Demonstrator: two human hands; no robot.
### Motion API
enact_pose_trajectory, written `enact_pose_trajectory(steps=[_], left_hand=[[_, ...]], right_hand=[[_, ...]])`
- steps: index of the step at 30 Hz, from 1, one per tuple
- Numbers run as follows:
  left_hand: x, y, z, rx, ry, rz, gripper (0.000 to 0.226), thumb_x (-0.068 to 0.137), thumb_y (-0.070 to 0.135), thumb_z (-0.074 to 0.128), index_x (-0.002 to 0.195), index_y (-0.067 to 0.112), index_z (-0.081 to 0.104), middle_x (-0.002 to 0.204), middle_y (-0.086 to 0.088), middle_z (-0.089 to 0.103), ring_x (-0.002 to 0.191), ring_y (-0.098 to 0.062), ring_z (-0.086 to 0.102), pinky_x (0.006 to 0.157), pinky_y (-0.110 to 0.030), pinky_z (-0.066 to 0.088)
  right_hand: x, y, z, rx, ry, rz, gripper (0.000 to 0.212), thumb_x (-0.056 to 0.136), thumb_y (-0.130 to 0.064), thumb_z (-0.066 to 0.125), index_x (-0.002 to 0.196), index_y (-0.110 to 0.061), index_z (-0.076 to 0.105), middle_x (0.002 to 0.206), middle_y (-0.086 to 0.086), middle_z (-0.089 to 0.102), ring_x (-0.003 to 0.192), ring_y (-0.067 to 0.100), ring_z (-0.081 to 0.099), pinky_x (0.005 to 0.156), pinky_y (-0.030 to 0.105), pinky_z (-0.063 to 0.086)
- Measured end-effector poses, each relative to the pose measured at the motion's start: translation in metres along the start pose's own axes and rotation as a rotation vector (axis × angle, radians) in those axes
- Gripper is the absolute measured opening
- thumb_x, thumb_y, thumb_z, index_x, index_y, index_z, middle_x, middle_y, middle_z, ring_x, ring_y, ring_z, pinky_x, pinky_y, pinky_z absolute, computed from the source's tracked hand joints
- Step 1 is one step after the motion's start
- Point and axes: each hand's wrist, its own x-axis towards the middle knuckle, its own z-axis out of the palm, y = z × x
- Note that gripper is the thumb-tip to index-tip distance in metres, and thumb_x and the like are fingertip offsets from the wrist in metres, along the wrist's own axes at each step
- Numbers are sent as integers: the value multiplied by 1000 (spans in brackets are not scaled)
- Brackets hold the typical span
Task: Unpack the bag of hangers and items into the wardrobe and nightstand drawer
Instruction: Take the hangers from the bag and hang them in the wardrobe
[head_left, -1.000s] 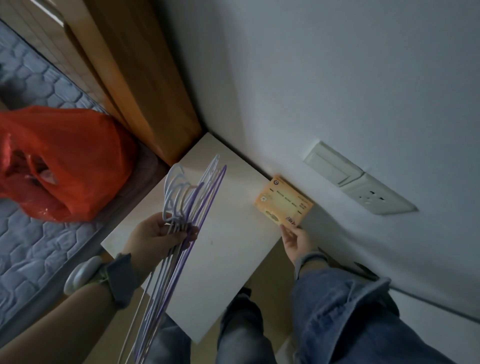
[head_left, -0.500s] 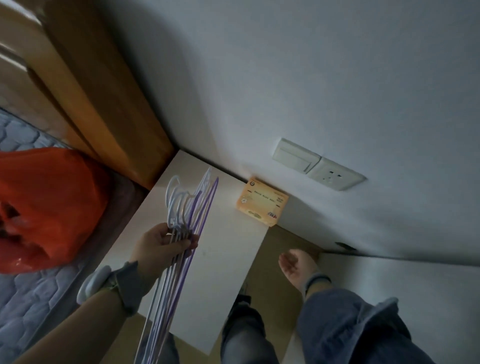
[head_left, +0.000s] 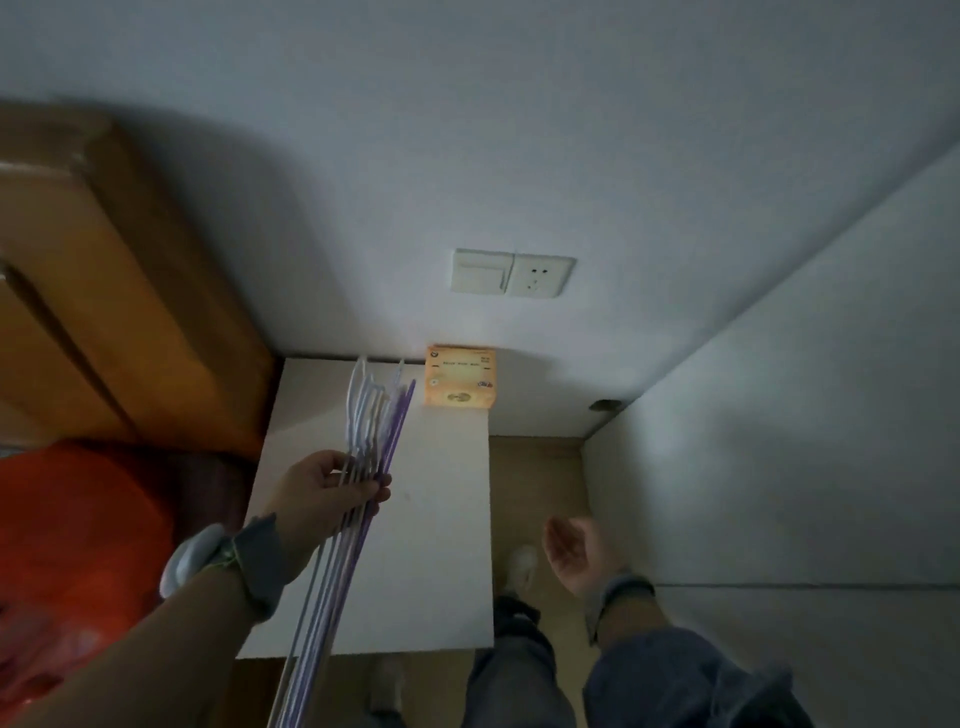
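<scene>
One bundle of hangers (head_left: 363, 457) is clenched in the left grip (head_left: 322, 493); the strands are thin, white and purple, overlapping too closely to count, and their lower ends are cut off by the bottom edge of the frame; the hooks rise beyond the left grip, toward the wall. The right grip (head_left: 574, 553) is released, palm showing, grasping nothing, apart from everything. One orange packet (head_left: 460, 382) stands beyond the left grip and off to its right, on the back corner of the white nightstand (head_left: 441, 519), leaning against the wall; its print is too small to read. One red bag (head_left: 78, 545) lies to the left of the left grip, blurred and cut off by the frame edge. One switch-and-socket plate (head_left: 511, 275) sits on the wall above the packet.
</scene>
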Motion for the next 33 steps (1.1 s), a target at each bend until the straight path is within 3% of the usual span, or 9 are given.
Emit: enact_pose_trajectory(steps=[3, 8, 11, 14, 17, 21, 24, 27, 33], left_hand=[[-19, 19, 12, 71, -103, 89, 21, 85, -3, 59, 106, -1, 57, 95, -17, 71, 91, -29, 68, 73, -33, 58], [-51, 43, 58, 130, -267, 181, 22, 85, -4, 60, 107, -3, 58, 95, -19, 71, 91, -31, 68, 83, -41, 55], [-66, 50, 83, 156, -346, 218, 21, 85, -7, 58, 106, -5, 57, 96, -22, 70, 88, -31, 69, 73, -35, 57], [-92, 56, 119, 172, -444, 286, 23, 85, -9, 57, 107, -4, 59, 100, -23, 70, 90, -32, 69, 75, -35, 57], [-114, 64, 148, 206, -496, 341, 20, 84, -8, 58, 103, -2, 61, 97, -21, 71, 90, -31, 69, 76, -34, 58], [-163, 77, 201, 232, -603, 417, 17, 84, -9, 59, 100, -7, 61, 92, -22, 72, 73, -22, 72, 59, -24, 58], [-193, 87, 227, 262, -645, 481, 20, 83, -6, 62, 103, -6, 61, 90, -19, 73, 81, -29, 72, 68, -31, 59], [-213, 93, 241, 260, -651, 503, 20, 83, -4, 62, 103, -3, 62, 89, -16, 74, 84, -29, 72, 71, -33, 59], [-253, 107, 256, 251, -662, 573, 15, 84, -1, 62, 100, -1, 64, 88, -15, 74, 86, -30, 72, 82, -41, 57]], right_hand=[[-42, -5, -24, 118, -10, -116, 14, 98, -10, 43, 95, -1, 54, 84, 14, 56, 74, 24, 55, 45, 28, 56], [-116, -38, -67, 247, -87, -383, 14, 97, -8, 43, 97, -1, 54, 88, 15, 57, 78, 24, 56, 50, 29, 56], [-148, -47, -92, 211, -114, -444, 16, 97, -10, 44, 101, 0, 56, 94, 15, 59, 82, 26, 57, 56, 30, 58], [-182, -54, -131, 185, -110, -539, 16, 97, -9, 44, 99, -2, 58, 96, 14, 61, 82, 26, 58, 58, 28, 58], [-207, -66, -152, 121, -76, -601, 17, 98, -9, 43, 98, -2, 59, 95, 14, 61, 82, 26, 59, 56, 28, 58], [-271, -99, -190, -17, -21, -849, 19, 97, -7, 42, 109, -2, 56, 99, 14, 62, 87, 26, 60, 75, 34, 52], [-320, -121, -202, -198, 41, -1023, 18, 97, -6, 44, 112, -7, 55, 109, 14, 61, 98, 28, 60, 86, 37, 52], [-358, -140, -205, -365, 111, -1198, 22, 95, -8, 49, 116, -13, 53, 116, 13, 58, 104, 29, 59, 86, 35, 52], [-422, -202, -194, -653, 346, -1550, 55, 89, -13, 56, 139, -23, 35, 127, 5, 44, 103, 20, 53, 85, 32, 47]])
